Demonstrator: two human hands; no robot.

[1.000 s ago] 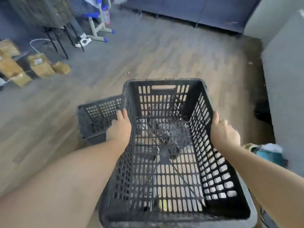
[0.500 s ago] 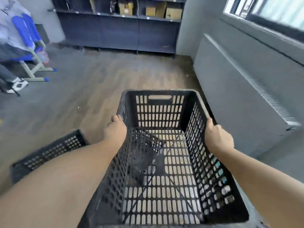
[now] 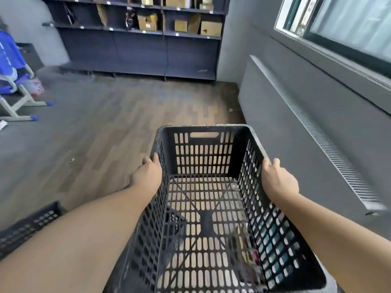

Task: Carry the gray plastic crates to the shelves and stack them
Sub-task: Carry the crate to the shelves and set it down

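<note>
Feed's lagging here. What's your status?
Left hand, right hand gripping gray crate rims. Crate airborne, empty. Shelves ahead, bare floor between.

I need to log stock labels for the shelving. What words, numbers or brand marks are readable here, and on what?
None can be read.
Shelf-edge tags on the shelves: too small.
Cardboard boxes: dark marks, blurred.
Bag by the blue rack: red print, illegible.
Gray crate: no text visible.
</note>
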